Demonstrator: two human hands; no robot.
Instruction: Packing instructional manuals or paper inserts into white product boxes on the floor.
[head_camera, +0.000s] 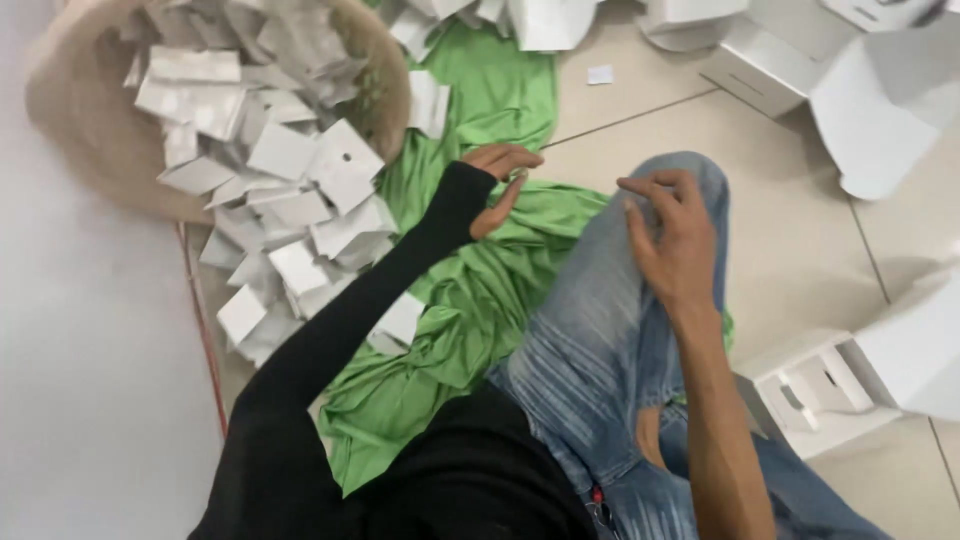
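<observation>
Currently the left hand (497, 185) hovers half-spread, empty, above the green cloth (470, 300) on the floor beside the flat white packets (300, 210). Right hand (672, 240) rests loosely spread on the knee. Packets appear light and thin, probably slippery; pinch 1 by its edge.

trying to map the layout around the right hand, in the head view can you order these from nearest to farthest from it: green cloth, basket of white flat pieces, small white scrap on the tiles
From the right hand:
1. Green cloth, just to its left, beside the jeans knee.
2. Small white scrap, up on the tiles above the hand.
3. Basket of white flat pieces, far upper left.
</observation>
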